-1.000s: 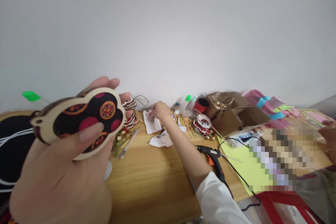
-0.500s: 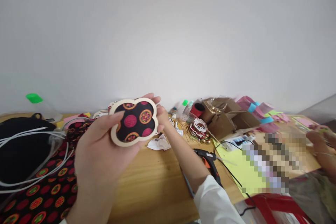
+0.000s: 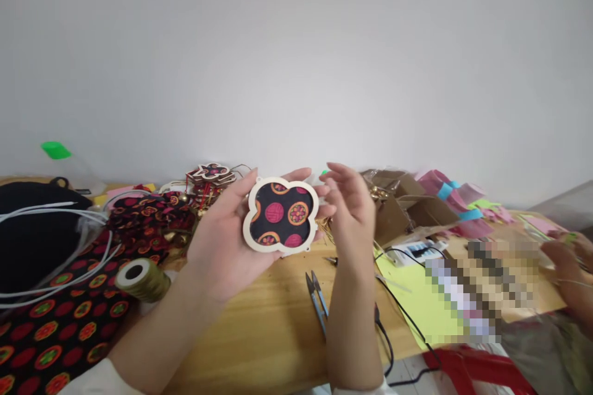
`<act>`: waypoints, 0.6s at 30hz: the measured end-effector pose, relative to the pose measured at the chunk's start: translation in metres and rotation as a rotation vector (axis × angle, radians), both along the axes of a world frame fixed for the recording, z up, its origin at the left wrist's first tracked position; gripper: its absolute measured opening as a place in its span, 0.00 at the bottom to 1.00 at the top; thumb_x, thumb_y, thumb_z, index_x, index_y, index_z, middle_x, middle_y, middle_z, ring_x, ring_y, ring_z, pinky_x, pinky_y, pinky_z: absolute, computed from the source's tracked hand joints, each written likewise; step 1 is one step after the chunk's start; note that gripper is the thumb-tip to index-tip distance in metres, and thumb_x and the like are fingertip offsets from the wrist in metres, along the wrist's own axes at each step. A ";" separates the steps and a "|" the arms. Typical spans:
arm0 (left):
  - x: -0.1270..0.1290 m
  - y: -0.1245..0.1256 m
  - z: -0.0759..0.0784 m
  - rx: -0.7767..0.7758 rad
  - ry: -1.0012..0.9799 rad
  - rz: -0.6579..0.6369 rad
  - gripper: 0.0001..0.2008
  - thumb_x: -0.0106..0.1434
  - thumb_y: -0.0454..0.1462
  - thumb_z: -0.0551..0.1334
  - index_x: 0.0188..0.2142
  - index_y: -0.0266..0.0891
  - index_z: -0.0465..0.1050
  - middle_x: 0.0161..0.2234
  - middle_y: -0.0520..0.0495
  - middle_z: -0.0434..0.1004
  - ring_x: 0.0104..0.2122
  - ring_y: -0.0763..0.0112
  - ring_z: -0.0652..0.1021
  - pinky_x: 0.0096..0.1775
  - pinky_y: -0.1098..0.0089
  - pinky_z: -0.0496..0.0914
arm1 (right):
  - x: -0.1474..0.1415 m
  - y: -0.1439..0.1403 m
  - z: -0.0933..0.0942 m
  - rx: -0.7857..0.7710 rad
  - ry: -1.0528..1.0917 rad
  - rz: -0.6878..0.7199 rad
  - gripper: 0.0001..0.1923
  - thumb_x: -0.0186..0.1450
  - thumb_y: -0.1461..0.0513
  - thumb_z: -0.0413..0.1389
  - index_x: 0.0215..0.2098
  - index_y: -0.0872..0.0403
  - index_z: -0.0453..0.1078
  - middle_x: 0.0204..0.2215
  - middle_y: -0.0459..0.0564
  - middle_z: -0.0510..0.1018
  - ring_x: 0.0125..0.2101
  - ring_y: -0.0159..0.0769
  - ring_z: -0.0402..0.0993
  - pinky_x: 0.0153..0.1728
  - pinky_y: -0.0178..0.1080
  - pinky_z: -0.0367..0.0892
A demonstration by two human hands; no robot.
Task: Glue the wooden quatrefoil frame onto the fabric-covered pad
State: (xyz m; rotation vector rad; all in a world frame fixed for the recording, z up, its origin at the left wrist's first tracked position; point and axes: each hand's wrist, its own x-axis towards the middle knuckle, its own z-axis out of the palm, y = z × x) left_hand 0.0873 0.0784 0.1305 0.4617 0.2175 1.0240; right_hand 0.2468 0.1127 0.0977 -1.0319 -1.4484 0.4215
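A four-lobed wooden frame (image 3: 281,215) with patterned black fabric inside lies face-up across the palm and fingers of my left hand (image 3: 227,247). The thumb is along its upper left edge and the fingers support it from behind. My right hand (image 3: 351,207) is raised just to the right of the frame, fingers apart and slightly curled, holding nothing that I can see. Whether its fingertips touch the left fingers I cannot tell. Beneath the hands lie blue-handled thread snips (image 3: 317,302) on the wooden table (image 3: 250,333).
Patterned fabric (image 3: 69,333), an olive thread spool (image 3: 143,279) and white cables are at left. Finished frame ornaments (image 3: 212,171) are piled at the back. Cardboard boxes (image 3: 407,203), yellow paper (image 3: 403,287) and a black cord lie right. Another person's hand (image 3: 565,259) is at far right.
My left hand has turned and moved right with the frame, which now rests flatter on the fingers. My right hand has come back from behind the frame to its right side. The spool and snips now show.
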 end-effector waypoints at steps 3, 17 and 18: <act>0.005 0.003 -0.004 -0.001 -0.014 -0.023 0.26 0.68 0.48 0.52 0.59 0.35 0.68 0.52 0.35 0.77 0.54 0.47 0.76 0.55 0.47 0.69 | 0.004 -0.026 0.012 0.069 0.004 0.011 0.14 0.69 0.57 0.52 0.53 0.46 0.68 0.44 0.48 0.76 0.42 0.32 0.75 0.42 0.38 0.72; 0.018 0.014 -0.001 -0.141 0.226 0.187 0.16 0.67 0.41 0.53 0.31 0.39 0.77 0.29 0.48 0.82 0.51 0.54 0.79 0.51 0.56 0.76 | 0.009 -0.035 0.021 0.165 -0.662 0.164 0.37 0.61 0.55 0.63 0.65 0.46 0.54 0.62 0.56 0.63 0.63 0.48 0.59 0.61 0.55 0.63; 0.019 0.014 -0.001 -0.096 0.225 0.227 0.16 0.67 0.39 0.54 0.29 0.38 0.76 0.28 0.48 0.82 0.50 0.54 0.80 0.50 0.56 0.76 | 0.009 -0.035 0.020 0.161 -0.677 0.161 0.37 0.61 0.55 0.63 0.65 0.46 0.54 0.62 0.56 0.63 0.63 0.49 0.59 0.62 0.55 0.63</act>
